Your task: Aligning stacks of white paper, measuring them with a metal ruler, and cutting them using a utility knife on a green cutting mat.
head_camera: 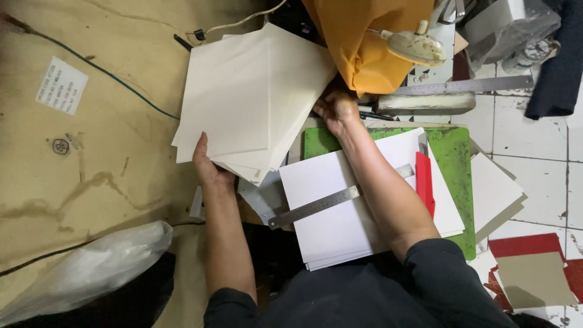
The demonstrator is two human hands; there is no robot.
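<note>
While a crumpled clear plastic bag lies at the lower left on the worn brown floor covering, a thin green cable runs across that surface and a small printed paper slip sits at its upper left. Just right of it, the left hand grips the lower left corner of a fanned stack of white sheets — thumb on top, fingers hidden beneath. The stack is held slightly tilted, its long axis running from lower left to upper right, top edge towards the yellow-orange cloth. The right hand clasps the stack's right edge, fingers curled under it. Below the right forearm, more white sheets rest on a green cutting mat, with a steel ruler lying across them, slanted from lower left up to the right. A red tool lies upright on the sheets' right side. Farther right are white floor tiles, grey card on red pieces, and a second long ruler near a white lamp head.
</note>
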